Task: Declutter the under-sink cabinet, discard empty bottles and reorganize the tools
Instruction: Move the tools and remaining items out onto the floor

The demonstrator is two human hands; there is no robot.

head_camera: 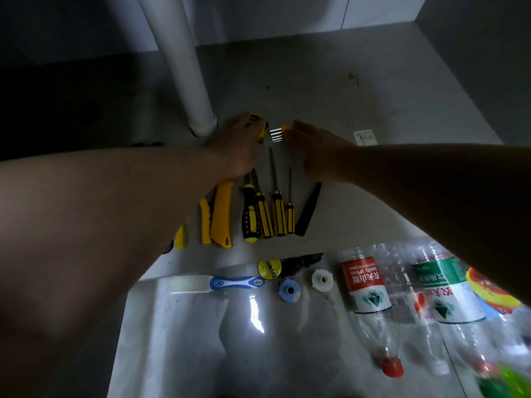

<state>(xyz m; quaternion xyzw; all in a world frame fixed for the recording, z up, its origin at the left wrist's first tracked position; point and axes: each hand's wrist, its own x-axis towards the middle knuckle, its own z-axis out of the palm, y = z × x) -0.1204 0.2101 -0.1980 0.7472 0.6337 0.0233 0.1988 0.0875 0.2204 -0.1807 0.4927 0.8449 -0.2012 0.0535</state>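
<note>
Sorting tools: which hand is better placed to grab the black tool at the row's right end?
Right, likely: the right hand is closest to the black tool; the left hand, gripping a yellow tool, sits past the screwdrivers. The right must first drop its pronged piece.

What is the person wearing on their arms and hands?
Nothing that shows. The left forearm and right forearm are bare, with no sleeves in view. The left hand and the right hand have no gloves, and no watch, bracelet or ring can be seen.

Yellow handle half hidden under forearm, green object blurred, cut off
</note>
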